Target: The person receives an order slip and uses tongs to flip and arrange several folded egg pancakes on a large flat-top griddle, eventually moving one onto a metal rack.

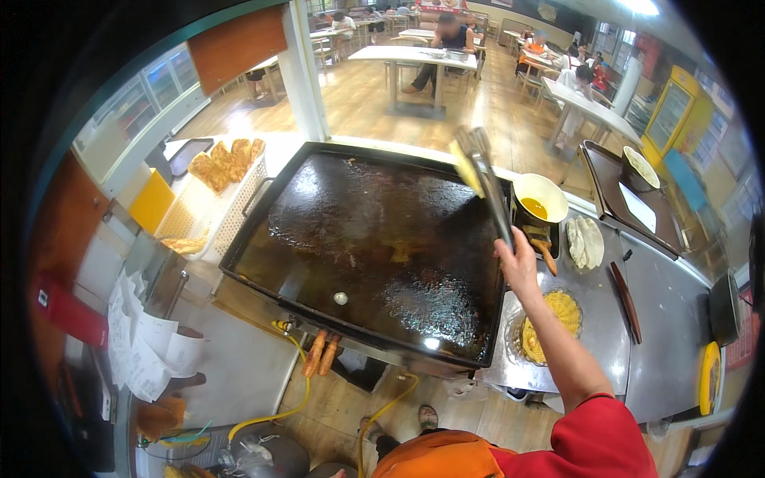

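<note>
My right hand (519,263) grips the handle end of metal tongs (491,185), held up over the right edge of a large black griddle (358,239). A flat yellow piece (466,167) is at the tongs' far end; whether it is food cannot be told. The griddle is oily, with a small whitish round thing (340,298) near its front edge. At the bottom edge, a small bit of my left hand (338,474) shows; the rest is cut off. Right of the griddle, a bowl of yellow liquid (535,206) stands above a wooden-handled brush (543,248).
Browned flatbreads (221,164) fill part of a white plastic basket (230,230) on the left. Pale dough pieces (584,242), a yellow woven basket (556,322) and a rolling pin (626,303) lie on the steel counter (663,322). Gas hoses (308,388) run below. Diners sit beyond.
</note>
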`<move>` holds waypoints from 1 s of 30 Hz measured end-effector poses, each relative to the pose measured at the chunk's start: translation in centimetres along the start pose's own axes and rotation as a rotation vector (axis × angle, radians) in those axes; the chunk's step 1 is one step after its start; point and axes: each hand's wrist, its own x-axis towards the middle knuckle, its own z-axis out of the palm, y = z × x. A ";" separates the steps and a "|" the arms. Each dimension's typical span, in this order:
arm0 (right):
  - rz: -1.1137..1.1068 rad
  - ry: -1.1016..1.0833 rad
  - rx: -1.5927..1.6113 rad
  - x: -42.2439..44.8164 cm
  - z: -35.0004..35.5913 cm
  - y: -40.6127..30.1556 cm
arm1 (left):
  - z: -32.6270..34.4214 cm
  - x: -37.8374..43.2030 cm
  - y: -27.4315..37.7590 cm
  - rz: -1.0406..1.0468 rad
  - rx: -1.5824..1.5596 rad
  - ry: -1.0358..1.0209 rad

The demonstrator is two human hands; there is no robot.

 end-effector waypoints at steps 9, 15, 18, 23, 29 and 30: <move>0.530 -0.370 0.374 -7.4 1.2 -2.3 | 1.3 0.3 1.0 -0.209 -0.081 -0.160; 0.837 -0.238 0.759 -7.9 -2.0 0.3 | 2.2 0.0 1.5 -0.261 -0.122 -0.154; 0.913 -0.231 0.849 -7.9 -1.2 0.3 | 4.1 -0.7 -1.4 -0.223 -0.082 -0.196; 0.954 -0.220 1.035 -7.2 -1.0 0.8 | 7.0 -3.0 -7.0 -0.249 -0.202 -0.242; 0.943 -0.220 1.062 -6.0 -0.2 1.9 | 7.6 -2.6 -4.6 -0.325 -0.200 -0.254; 0.939 -0.217 1.052 -5.9 0.1 1.6 | 7.7 -2.8 -4.5 -0.334 -0.197 -0.253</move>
